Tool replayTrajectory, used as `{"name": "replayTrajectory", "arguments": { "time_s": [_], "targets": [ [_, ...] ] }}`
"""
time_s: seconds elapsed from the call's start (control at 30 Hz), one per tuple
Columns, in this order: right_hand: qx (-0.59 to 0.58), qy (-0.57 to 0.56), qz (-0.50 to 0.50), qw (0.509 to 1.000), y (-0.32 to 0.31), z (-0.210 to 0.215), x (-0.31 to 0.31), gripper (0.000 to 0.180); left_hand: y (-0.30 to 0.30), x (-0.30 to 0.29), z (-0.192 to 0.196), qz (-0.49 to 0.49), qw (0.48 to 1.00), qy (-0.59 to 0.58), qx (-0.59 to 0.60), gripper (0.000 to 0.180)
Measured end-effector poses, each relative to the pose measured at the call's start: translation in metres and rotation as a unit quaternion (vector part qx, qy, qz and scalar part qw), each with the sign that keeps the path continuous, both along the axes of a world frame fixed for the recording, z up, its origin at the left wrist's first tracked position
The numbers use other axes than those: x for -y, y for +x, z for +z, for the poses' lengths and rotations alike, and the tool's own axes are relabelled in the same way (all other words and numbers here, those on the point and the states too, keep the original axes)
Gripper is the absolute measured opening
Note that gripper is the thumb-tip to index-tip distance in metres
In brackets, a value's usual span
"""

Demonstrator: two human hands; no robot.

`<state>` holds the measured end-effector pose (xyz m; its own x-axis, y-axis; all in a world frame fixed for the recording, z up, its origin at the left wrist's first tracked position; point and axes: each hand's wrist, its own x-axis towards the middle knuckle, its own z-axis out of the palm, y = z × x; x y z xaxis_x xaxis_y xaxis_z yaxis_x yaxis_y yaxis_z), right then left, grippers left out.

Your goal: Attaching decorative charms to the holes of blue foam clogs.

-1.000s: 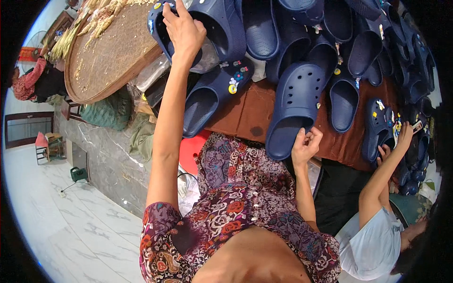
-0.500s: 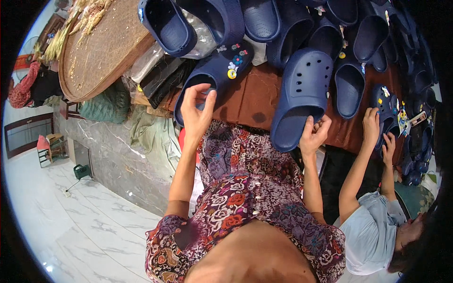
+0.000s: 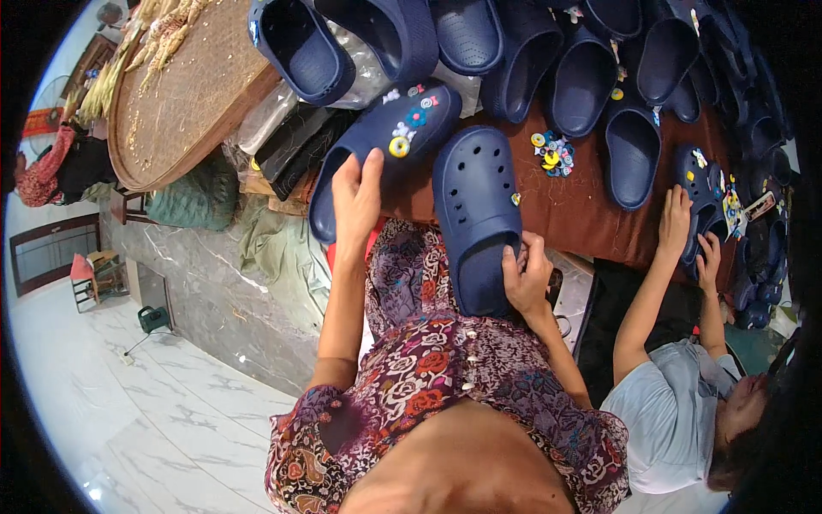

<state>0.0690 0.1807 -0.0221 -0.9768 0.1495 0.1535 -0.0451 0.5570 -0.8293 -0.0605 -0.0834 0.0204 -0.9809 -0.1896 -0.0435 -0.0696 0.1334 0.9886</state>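
With its thumb and fingers closed at the foot opening, my left hand (image 3: 355, 197) grips a navy clog (image 3: 419, 107). White, blue, pink and yellow charms dot the upper of that clog. My right hand (image 3: 528, 278) pinches the heel-side rim of a second navy clog (image 3: 476, 180), which is tilted over the table's near edge. Its upper shows rows of holes and one small yellow charm (image 3: 515, 199). To the right of this clog, a small heap of colourful charms (image 3: 554, 156) lies on the brown tabletop (image 3: 591, 218).
Many more navy clogs (image 3: 582, 86) crowd the far and right side of the table. A round woven tray (image 3: 184, 94) stands at the far left. On the right, a co-worker's hands (image 3: 676, 214) hold another decorated clog (image 3: 698, 184).
My right hand has brought its clog leftward and nearer to me, uncovering the charm heap. My left hand, earlier spread over the decorated clog, has closed on it.
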Motion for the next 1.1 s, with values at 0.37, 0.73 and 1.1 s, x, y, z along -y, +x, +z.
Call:
{"name": "replayTrajectory", "arguments": {
  "time_s": [0.37,0.73,1.1],
  "targets": [
    [0.049,-0.069,0.039,0.996,-0.056,-0.002,0.070,0.051,0.077,0.052,0.051,0.092,0.973,0.210,0.034,0.030],
    [0.078,-0.258,0.138,0.953,-0.099,-0.012,0.105,0.054,0.087,0.023,0.096,0.038,0.959,0.278,0.029,0.024],
    [0.049,-0.289,-0.005,0.956,-0.066,0.015,-0.035,0.023,0.106,-0.090,0.051,-0.119,0.940,0.301,0.104,0.035]
  ]
}}
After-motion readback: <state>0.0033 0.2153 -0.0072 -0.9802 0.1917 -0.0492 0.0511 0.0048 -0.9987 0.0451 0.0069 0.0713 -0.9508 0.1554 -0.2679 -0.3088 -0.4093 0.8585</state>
